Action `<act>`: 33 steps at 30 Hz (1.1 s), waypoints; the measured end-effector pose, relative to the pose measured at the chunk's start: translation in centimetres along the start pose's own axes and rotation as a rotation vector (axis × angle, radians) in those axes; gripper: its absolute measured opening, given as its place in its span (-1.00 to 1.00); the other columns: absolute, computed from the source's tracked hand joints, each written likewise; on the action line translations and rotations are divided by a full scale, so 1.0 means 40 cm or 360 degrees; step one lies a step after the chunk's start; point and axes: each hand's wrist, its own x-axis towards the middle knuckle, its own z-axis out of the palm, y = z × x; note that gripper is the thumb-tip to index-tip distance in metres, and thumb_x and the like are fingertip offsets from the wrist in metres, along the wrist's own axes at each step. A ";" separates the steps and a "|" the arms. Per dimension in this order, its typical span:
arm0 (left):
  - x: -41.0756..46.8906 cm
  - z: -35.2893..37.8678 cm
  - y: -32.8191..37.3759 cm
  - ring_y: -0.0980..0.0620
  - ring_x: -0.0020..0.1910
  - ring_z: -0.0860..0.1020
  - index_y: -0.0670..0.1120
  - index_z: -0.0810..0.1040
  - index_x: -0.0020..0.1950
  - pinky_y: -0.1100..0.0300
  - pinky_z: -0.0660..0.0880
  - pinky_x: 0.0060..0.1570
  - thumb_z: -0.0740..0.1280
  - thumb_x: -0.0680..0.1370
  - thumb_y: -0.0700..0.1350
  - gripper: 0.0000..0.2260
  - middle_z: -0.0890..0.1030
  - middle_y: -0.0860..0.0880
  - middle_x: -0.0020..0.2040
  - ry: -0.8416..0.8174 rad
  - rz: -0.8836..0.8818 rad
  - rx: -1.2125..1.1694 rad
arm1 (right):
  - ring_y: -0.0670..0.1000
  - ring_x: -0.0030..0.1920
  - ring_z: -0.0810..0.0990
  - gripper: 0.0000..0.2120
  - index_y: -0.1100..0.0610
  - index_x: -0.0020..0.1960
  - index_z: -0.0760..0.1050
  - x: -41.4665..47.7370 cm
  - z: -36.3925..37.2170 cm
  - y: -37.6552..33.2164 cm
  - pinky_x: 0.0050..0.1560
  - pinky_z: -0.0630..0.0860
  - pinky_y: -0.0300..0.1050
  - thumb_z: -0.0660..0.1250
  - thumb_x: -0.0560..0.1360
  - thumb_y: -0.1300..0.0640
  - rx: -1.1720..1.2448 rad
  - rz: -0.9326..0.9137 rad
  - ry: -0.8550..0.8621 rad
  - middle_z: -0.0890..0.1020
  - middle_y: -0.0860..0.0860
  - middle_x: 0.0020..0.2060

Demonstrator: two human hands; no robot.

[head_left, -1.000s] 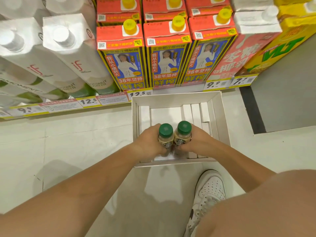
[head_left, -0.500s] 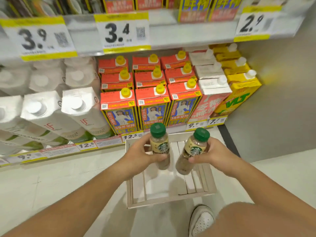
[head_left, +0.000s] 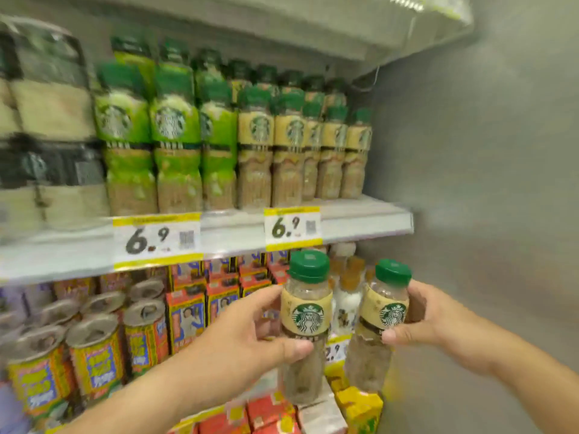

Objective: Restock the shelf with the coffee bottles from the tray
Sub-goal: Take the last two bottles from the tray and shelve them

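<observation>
My left hand [head_left: 247, 332] grips a coffee bottle [head_left: 305, 321] with a green cap and a beige label, held upright. My right hand [head_left: 429, 321] grips a second, matching coffee bottle [head_left: 380, 321] beside it. Both bottles hang in the air just below the front edge of the upper shelf [head_left: 360, 219]. On that shelf stands a row of the same beige-labelled coffee bottles [head_left: 300, 151], at its right end near the wall. The tray is out of view.
Green-labelled bottles [head_left: 169, 145] fill the shelf left of the beige ones. Price tags reading 6.9 [head_left: 291, 228] hang on the shelf edge. Cans [head_left: 94, 346] and red cartons [head_left: 200, 308] sit on the shelf below. A grey wall [head_left: 485, 183] closes the right side.
Both hands lifted the two bottles out of the tray from floor level up to the upper shelf. The view rose from the floor and bottom shelf to the coffee shelf.
</observation>
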 end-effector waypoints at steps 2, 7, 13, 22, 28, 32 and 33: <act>0.059 -0.007 0.095 0.05 0.17 0.63 -0.08 0.55 0.27 0.24 0.53 0.12 0.44 0.49 -0.34 -0.62 0.65 -0.01 0.21 0.0070 0.0138 0.0023 | 0.12 0.12 0.67 -0.38 0.05 0.18 0.59 0.019 -0.059 -0.090 0.08 0.61 -0.04 0.67 0.14 0.14 0.0008 -0.0170 0.0056 0.69 0.14 0.10; 0.210 -0.002 0.292 0.12 0.07 0.66 0.05 0.55 0.25 0.17 0.57 0.11 0.41 0.54 -0.18 -0.70 0.66 0.11 0.15 0.0268 0.0394 0.0171 | 0.16 0.08 0.68 -0.31 0.17 0.27 0.50 0.090 -0.189 -0.264 0.04 0.63 -0.06 0.63 0.17 0.18 0.0083 -0.0511 0.0263 0.69 0.18 0.09; 0.388 -0.010 0.397 0.19 0.03 0.62 0.08 0.53 0.26 0.23 0.56 0.03 0.39 0.57 -0.07 -0.73 0.66 0.15 0.06 0.0590 0.0461 0.0331 | -0.01 0.00 0.69 -0.51 0.07 0.24 0.52 0.220 -0.278 -0.379 -0.10 0.59 -0.14 0.47 0.32 0.18 0.0164 -0.0703 0.0387 0.72 0.04 0.04; 0.461 0.024 0.307 0.09 0.22 0.48 0.06 0.34 0.40 0.13 0.41 0.22 0.29 0.62 -0.04 -0.65 0.52 0.14 0.22 0.0860 0.0148 0.0474 | 0.14 0.16 0.65 -0.65 0.07 0.25 0.53 0.339 -0.286 -0.291 0.18 0.57 0.07 0.37 0.51 0.32 0.0117 -0.0576 0.0346 0.70 0.06 0.11; 0.453 0.043 0.294 0.05 0.34 0.38 -0.03 0.23 0.50 0.22 0.28 0.17 0.20 0.65 0.03 -0.56 0.43 0.08 0.36 0.0972 0.0107 0.0603 | 0.06 0.20 0.63 -0.69 0.00 0.28 0.53 0.350 -0.281 -0.262 0.34 0.43 0.19 0.36 0.55 0.15 0.0118 -0.0536 0.0365 0.68 -0.01 0.15; 0.430 0.058 0.293 -0.03 0.38 0.38 -0.11 0.06 0.57 0.16 0.33 0.20 0.20 0.63 0.13 -0.38 0.40 -0.02 0.43 0.0903 -0.0055 0.0712 | -0.03 0.18 0.64 -0.70 -0.01 0.26 0.54 0.326 -0.267 -0.252 0.31 0.46 0.05 0.38 0.53 0.04 0.0128 -0.0485 0.0354 0.68 -0.05 0.15; 0.421 0.061 0.298 -0.06 0.37 0.40 -0.15 0.01 0.58 0.13 0.37 0.20 0.21 0.62 0.13 -0.33 0.41 -0.06 0.42 0.0894 -0.0099 0.0801 | -0.05 0.17 0.64 -0.68 -0.01 0.27 0.53 0.318 -0.262 -0.246 0.28 0.49 0.00 0.38 0.53 0.03 0.0121 -0.0473 0.0360 0.69 -0.05 0.14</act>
